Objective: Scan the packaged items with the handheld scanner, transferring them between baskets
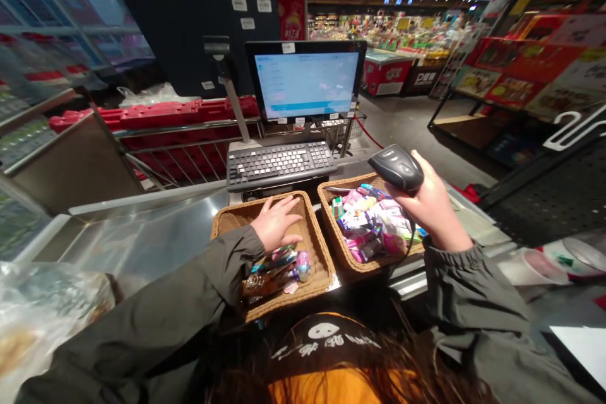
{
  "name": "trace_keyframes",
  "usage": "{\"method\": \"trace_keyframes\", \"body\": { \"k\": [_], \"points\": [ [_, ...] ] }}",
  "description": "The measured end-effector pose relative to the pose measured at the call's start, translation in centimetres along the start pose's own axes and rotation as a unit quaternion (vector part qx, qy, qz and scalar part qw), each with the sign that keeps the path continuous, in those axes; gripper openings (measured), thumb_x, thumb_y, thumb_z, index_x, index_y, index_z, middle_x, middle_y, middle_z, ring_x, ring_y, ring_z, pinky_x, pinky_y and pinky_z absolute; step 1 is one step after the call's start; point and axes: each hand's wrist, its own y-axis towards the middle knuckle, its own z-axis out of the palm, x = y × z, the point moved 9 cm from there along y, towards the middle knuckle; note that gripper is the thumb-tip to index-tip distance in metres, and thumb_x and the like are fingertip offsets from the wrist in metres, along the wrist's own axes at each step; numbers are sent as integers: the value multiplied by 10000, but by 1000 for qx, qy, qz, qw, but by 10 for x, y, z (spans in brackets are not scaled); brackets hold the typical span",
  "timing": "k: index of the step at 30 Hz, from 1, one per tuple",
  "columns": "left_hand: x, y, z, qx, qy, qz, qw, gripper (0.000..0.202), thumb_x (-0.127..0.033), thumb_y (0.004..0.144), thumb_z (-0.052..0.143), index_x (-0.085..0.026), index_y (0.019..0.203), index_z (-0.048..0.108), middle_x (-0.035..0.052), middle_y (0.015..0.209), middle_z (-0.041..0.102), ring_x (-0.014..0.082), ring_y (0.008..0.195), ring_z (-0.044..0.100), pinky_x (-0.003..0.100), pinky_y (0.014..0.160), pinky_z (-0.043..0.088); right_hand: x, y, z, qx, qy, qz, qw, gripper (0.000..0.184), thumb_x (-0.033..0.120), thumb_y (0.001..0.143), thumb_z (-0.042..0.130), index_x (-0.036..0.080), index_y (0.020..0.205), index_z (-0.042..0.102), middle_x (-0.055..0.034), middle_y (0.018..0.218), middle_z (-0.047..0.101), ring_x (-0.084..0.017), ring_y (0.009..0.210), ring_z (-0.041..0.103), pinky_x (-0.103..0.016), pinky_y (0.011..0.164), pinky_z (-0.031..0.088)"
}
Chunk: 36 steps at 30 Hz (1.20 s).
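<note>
My right hand is wrapped round a black barcode scanner, held above the right wicker basket. That basket is full of small packaged items in bright wrappers. The scanner's cable hangs down past the basket's right side. My left hand is over the left wicker basket, fingers spread and holding nothing. Several wrapped items lie in the near part of this basket, just below the left hand. Whether the fingers touch them I cannot tell.
A black keyboard sits behind the baskets, below a lit monitor. To the left is a metal counter with a clear plastic bag on it. Cups stand at the right. Beyond are trolleys and store shelves.
</note>
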Motion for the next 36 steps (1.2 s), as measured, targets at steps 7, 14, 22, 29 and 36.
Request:
{"method": "trace_keyframes", "body": {
  "k": [7, 14, 22, 29, 36],
  "points": [
    [-72, 134, 28, 32, -15, -28, 999, 390, -528, 893, 601, -229, 1117, 712, 134, 1522, 453, 334, 1436, 357, 671, 1156, 227, -32, -8, -16, -22, -1, 11, 1000, 664, 420, 788, 673, 137, 1366, 508, -199, 1363, 572, -400, 1362, 461, -614, 1136, 369],
    [-100, 212, 84, 17, -5, -37, 999, 308, -397, 915, 560, -177, 1053, 728, 148, 1483, 489, 321, 1417, 366, 595, 1163, 244, -51, -8, -19, 3, 12, -15, 1000, 600, 333, 791, 670, 155, 1346, 525, -185, 1383, 554, -388, 1412, 398, -600, 1158, 349],
    [-91, 226, 102, 11, -28, -67, 997, 305, -348, 884, 574, -170, 1081, 723, 144, 1153, 695, 310, 1142, 578, 490, 963, 430, -74, -7, -13, 4, 40, -6, 999, 635, 297, 766, 694, 172, 1360, 506, -168, 1375, 571, -384, 1400, 419, -599, 1143, 378],
    [-71, 205, 27, -67, 2, -53, 996, 202, -183, 887, 531, -178, 846, 729, 83, 1453, 548, 301, 1405, 404, 541, 1138, 269, -75, -8, -10, 3, 52, 9, 999, 675, 346, 786, 683, 150, 1394, 463, -195, 1400, 536, -384, 1407, 408, -612, 1150, 358],
    [-44, 134, -101, -300, 92, -60, 947, 99, -184, 866, 586, -206, 810, 664, 80, 1446, 557, 290, 1407, 428, 571, 1132, 290, -24, -2, 1, 33, 73, -39, 996, 640, 275, 780, 658, 203, 1384, 460, -165, 1412, 521, -400, 1435, 353, -646, 1159, 318]
  ]
}}
